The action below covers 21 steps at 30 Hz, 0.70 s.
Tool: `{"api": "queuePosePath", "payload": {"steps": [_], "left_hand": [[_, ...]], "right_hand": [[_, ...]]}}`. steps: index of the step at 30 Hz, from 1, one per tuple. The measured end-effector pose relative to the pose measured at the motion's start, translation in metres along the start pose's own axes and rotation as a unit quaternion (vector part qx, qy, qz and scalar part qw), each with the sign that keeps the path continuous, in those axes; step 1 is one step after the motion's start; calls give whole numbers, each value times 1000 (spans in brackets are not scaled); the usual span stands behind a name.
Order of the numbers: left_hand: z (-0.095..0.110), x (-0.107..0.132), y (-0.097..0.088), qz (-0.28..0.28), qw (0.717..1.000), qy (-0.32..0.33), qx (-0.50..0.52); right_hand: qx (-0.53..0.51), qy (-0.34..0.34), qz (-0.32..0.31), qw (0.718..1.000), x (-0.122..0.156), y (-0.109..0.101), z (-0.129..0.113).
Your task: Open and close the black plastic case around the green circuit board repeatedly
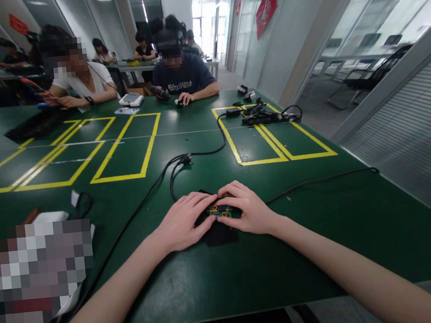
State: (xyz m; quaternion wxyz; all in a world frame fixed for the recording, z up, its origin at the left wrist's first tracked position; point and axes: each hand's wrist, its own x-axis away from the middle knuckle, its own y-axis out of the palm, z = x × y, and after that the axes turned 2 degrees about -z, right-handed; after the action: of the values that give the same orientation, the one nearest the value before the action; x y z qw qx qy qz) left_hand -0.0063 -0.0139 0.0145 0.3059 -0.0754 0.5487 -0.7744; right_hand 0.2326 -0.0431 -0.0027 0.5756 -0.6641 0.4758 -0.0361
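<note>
Between my two hands lies a small green circuit board (pixel 220 212) with round copper-coloured parts and a bit of yellow on it. Under it is a flat black piece (pixel 221 235), partly covered by my fingers. My left hand (pixel 186 220) grips the board's left side, thumb at the near edge and fingers at the far edge. From the right, my right hand (pixel 248 209) holds the board the same way, thumb below and fingertips above. The fingertips of both hands nearly meet over the far edge.
A black cable (pixel 143 204) with a plug (pixel 185 159) runs across the green table (pixel 175 292). Yellow tape rectangles mark its far half. Black cables and adapters (pixel 258 114) lie at the back right. A blurred-out item sits at left. Two people sit across the table.
</note>
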Motion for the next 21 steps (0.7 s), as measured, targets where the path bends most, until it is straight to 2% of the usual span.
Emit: {"api": "queuePosePath", "payload": {"steps": [5,9,21], "left_hand": [[-6,-1,-5,18,1000,7,16],[-8,-1,-7,5,1000,9,11],[-10,-2,-2,4,1000,20,6]], "right_hand": [[-42,-17,-23,999,0,-3,1],[-35,-37,-7,999,0,-3,-2],[-26,-11,-2,1000,-3,4,0]]}}
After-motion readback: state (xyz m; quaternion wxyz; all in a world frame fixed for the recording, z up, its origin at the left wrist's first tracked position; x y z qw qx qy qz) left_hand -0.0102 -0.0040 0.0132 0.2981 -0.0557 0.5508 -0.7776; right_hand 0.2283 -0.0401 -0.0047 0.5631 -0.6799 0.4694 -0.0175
